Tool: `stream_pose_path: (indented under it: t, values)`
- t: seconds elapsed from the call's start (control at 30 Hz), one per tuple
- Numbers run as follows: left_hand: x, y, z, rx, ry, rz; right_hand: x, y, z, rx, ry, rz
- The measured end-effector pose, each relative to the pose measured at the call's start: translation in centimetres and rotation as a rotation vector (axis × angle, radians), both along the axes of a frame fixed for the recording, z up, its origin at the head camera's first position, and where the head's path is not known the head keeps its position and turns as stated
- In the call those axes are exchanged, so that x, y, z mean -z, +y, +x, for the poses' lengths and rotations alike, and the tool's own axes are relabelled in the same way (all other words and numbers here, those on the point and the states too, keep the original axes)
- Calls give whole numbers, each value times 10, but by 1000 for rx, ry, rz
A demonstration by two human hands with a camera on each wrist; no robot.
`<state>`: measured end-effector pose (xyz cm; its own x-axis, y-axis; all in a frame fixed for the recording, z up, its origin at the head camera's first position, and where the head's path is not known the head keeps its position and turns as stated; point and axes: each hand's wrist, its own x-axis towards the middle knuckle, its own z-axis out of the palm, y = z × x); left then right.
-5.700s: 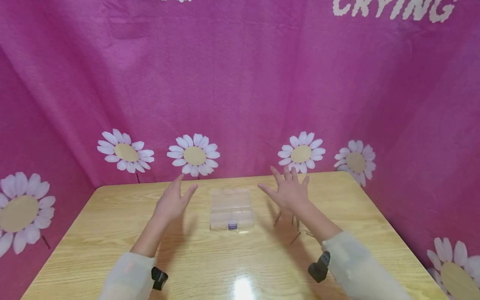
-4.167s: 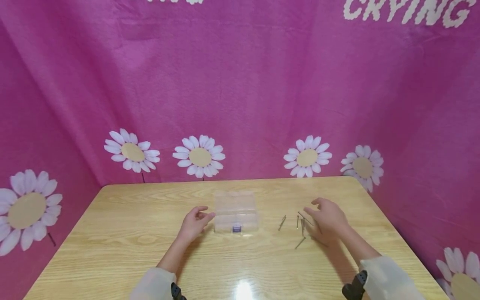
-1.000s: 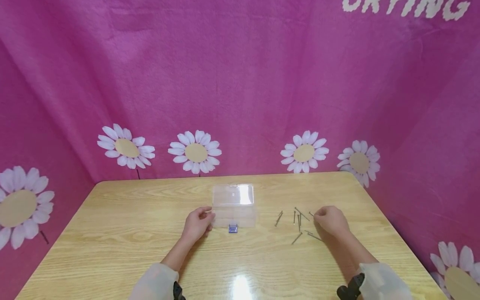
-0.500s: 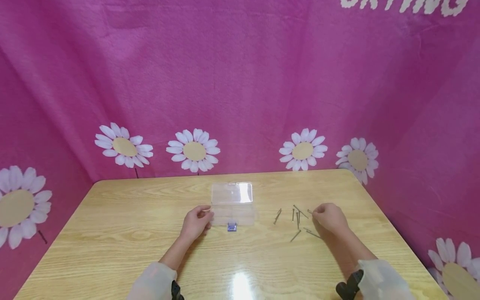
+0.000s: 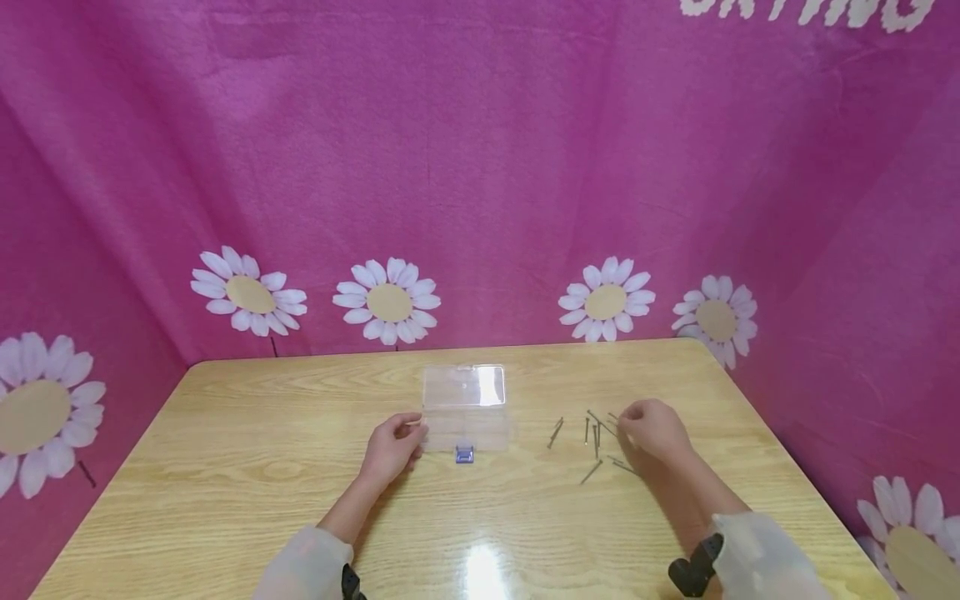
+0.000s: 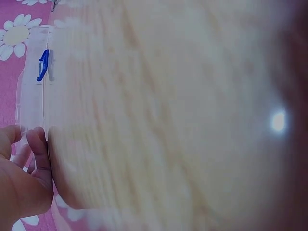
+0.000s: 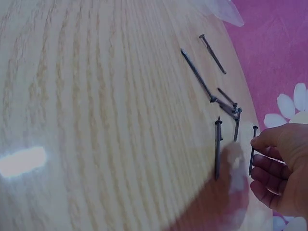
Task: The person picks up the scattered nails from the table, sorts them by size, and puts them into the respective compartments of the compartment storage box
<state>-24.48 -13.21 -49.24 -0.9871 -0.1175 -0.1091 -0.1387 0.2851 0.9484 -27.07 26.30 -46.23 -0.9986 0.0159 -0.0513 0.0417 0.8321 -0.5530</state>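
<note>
One nail, right of one open box gripped by the left hand, is pinched by the right hand, earlier spread wide, beside at least six loose nails.

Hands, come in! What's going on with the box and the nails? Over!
Left hand touching clear box, lid open. Right hand pinching a nail. In between: loose nails.
</note>
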Motion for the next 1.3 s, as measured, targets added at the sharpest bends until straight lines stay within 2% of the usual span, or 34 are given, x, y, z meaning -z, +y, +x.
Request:
stream_pose_path:
  t: [0.2,0.37,0.63,0.97,1.13,1.3]
  values:
    - [3,-1,-1,0,5,1,-11,-11,0,-66,62,-9]
    - [4,-1,-1,3,11,4,-19,-22,0,-76,54,-28]
    - [4,-1,0,13,15,-7,-23,-37,-3,-127,130,-7]
    - [4,-2,1,27,19,-14,-31,-62,-7,-145,72,-56]
    - [3,-1,2,25,23,-14,-34,-75,-12,-164,68,-21]
    - [2,-1,1,21,19,-13,-39,-88,-15,-211,113,21]
